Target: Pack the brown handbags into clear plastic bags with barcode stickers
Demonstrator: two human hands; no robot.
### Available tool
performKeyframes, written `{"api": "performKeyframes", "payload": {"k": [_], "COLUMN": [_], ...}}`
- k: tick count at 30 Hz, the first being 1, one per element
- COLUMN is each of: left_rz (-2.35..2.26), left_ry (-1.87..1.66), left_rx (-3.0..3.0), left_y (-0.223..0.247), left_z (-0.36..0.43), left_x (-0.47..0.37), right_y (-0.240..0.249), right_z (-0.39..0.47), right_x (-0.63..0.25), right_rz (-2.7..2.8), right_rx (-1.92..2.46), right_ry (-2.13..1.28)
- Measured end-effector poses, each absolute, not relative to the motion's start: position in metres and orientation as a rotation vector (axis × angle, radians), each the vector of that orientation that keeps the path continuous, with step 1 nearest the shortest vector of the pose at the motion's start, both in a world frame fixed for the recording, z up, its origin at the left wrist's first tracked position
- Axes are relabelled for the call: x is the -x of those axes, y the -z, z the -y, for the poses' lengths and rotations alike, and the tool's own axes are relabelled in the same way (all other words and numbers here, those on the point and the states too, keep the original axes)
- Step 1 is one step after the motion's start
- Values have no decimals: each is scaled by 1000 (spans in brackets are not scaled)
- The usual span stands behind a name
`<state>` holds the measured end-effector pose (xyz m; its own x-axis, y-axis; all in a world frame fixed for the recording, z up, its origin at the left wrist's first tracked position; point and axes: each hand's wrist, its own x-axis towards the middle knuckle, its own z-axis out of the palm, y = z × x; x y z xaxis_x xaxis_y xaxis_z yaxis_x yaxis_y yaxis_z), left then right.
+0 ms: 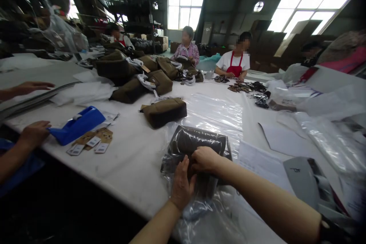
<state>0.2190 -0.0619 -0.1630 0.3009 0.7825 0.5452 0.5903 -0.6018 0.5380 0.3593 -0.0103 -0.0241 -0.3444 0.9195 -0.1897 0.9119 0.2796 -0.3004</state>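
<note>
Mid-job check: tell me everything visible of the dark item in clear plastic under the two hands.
The dark, soft-looking, roughly boxy item in clear plastic lies on the white tabletop, nearer than a brown fabric bag. Its glossy, wrinkled wrapping catches highlights, and loose film spreads towards the picture's bottom edge. The left hand rests on its near part, fingers extended; the right hand, fingers curled, is over its middle. Both hide some of it.
</note>
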Motion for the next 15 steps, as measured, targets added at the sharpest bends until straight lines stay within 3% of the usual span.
{"api": "performKeyframes", "payload": {"k": [4, 8, 11, 15], "left_rz": [-1267, -1213, -1125, -925], "left_ry": [-1066, -984, -971, -919], "left_rx": [-2437, -2583, -2614, -2620], "left_y": [163, 163, 159, 147], "left_z": [62, 60, 42, 2], "left_x": [-217, -217, -220, -229], "right_y": [25, 10, 33, 103], "right_z": [-15, 9, 79, 186], "right_x": [-370, -441, -492, -502], "right_rz": [2472, 2291, 2297, 2552], "right_rx": [2007, 2157, 1949, 1451], "right_ry": [-248, -6, 307, 574]}}
